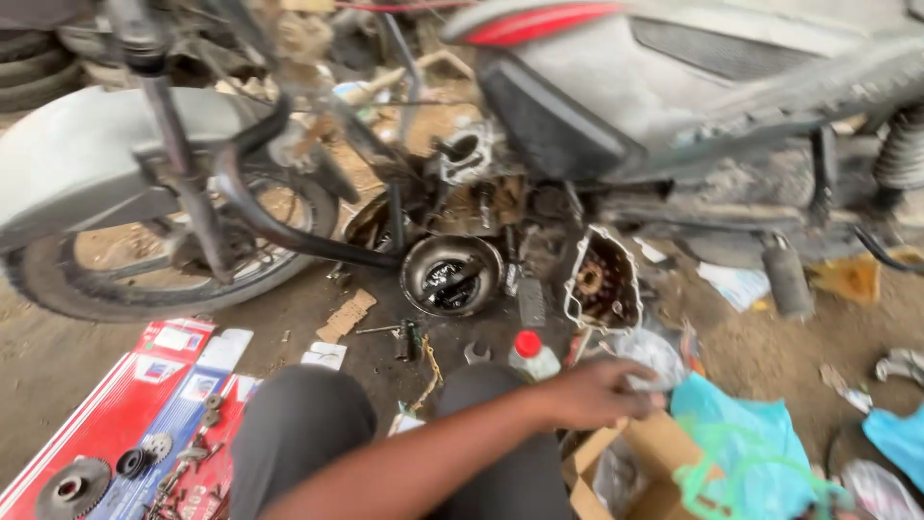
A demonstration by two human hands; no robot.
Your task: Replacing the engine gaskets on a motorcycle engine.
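My left hand [599,392] reaches across my knees to the right. Its fingers curl over the rim of an open cardboard box [643,453] and touch a clear plastic bag [647,354]; blur hides whether they grip it. A small white bottle with a red cap [530,354] stands just left of the hand. A turquoise plastic bag [741,443] lies over the box's right side. My right hand is out of view.
A partly stripped motorcycle [616,106] stands ahead, front wheel [144,260] at left. A round pan [452,274] and an engine cover [602,284] lie under it. Red and blue cardboard [144,385] at left holds gears [75,486] and small parts. Tools lie on the dirt.
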